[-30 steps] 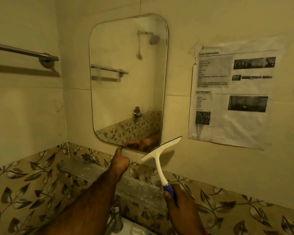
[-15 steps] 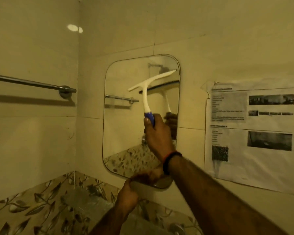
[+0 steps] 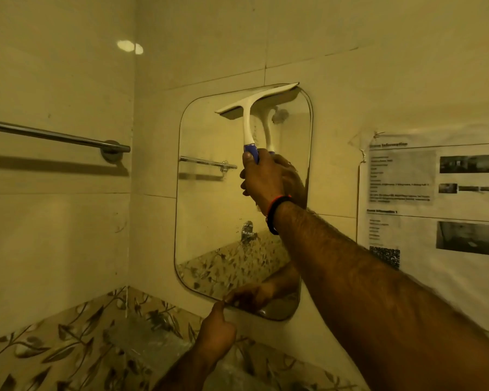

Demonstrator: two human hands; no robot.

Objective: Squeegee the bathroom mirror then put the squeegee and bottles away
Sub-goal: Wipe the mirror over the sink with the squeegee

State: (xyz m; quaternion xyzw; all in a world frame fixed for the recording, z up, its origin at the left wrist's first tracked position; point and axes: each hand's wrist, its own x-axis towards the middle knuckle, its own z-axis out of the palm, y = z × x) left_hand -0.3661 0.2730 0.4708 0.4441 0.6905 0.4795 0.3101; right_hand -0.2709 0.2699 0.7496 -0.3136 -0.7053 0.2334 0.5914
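- Right hand (image 3: 261, 179) grips the squeegee (image 3: 250, 119) handle, blade against the mirror (image 3: 209, 210) top edge.
- Left hand (image 3: 218, 331) touches the mirror's bottom edge.

A printed sheet (image 3: 435, 221) is taped to the tiled wall right of the mirror (image 3: 209, 207); its bold heading seems to end in "Information", but the first word is too blurred to read; the smaller lines below are illegible; a QR code (image 3: 384, 256) sits low on its left side; nothing else here carries readable lettering.
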